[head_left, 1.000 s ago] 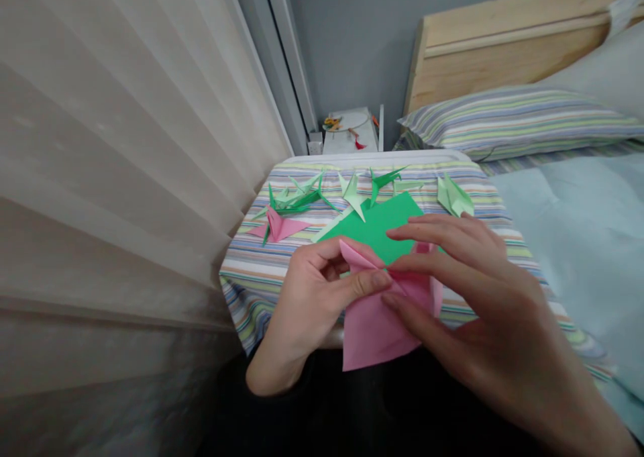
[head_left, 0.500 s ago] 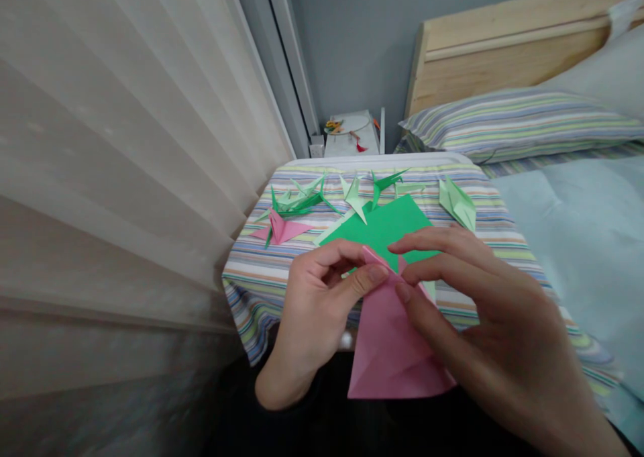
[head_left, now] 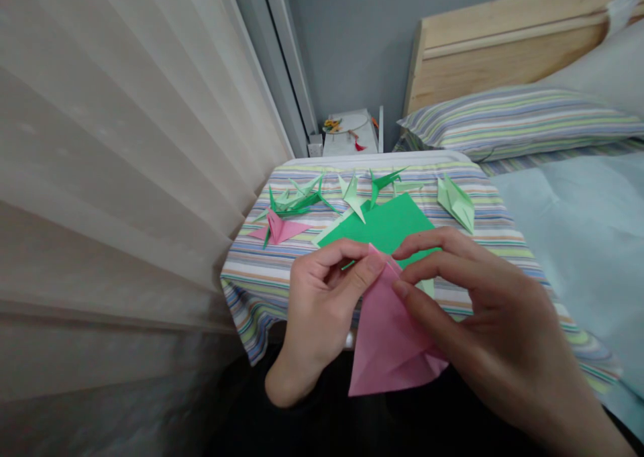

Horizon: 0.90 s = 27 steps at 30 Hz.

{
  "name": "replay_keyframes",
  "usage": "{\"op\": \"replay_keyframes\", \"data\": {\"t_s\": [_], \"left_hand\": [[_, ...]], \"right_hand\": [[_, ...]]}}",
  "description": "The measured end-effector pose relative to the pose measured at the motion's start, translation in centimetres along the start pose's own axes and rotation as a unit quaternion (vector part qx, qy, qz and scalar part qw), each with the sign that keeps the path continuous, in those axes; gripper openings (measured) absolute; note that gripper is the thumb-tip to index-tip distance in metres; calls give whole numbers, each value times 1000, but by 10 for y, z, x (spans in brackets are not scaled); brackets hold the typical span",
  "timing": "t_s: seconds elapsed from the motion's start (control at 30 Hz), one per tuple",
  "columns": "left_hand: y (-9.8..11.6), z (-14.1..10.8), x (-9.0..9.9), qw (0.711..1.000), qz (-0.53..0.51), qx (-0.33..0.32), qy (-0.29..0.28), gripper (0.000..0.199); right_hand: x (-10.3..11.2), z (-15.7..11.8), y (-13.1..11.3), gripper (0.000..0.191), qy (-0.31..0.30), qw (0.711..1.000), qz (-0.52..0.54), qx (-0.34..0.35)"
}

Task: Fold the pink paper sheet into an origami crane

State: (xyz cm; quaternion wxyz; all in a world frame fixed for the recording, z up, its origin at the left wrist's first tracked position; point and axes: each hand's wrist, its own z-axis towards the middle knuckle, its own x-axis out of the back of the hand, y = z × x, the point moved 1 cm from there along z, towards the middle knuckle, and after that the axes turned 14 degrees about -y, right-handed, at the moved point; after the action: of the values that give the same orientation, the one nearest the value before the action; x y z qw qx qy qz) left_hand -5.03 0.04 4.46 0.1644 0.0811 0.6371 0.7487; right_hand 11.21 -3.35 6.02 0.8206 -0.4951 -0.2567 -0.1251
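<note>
A pink paper crane (head_left: 288,229) lies folded on the table (head_left: 433,156); the pink origami paper (head_left: 383,336) I hold is creased but, I judge, only partly folded, its wide lower end loose. My left fingers (head_left: 358,278) pinch its narrow top; my right fingers (head_left: 421,309) pinch just beside, along its right edge.

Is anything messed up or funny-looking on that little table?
Nothing looks spilled or torn. Only the striped cloth seems a bit askew: it droops in folds at the near left corner, while the white far edge of the table shows past it. The pink paper in the left hand and right hand looks partly folded.
</note>
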Motion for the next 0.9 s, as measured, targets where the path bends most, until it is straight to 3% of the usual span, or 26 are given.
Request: {"op": "replay_keyframes", "data": {"t_s": [0.2,0.57,0.9], "left_hand": [[-3,-1,-4,999,-19,-33,-6,8],[-11,-1,-7,998,-53,-41,21,2],[-5,9,1,988,-135,-53,59,17]], "right_hand": [[-5,2,0,15,26,997,68,-12],[-4,1,0,17,13,998,57,-19],[-2,3,-1,18,5,999,50,-9]]}}
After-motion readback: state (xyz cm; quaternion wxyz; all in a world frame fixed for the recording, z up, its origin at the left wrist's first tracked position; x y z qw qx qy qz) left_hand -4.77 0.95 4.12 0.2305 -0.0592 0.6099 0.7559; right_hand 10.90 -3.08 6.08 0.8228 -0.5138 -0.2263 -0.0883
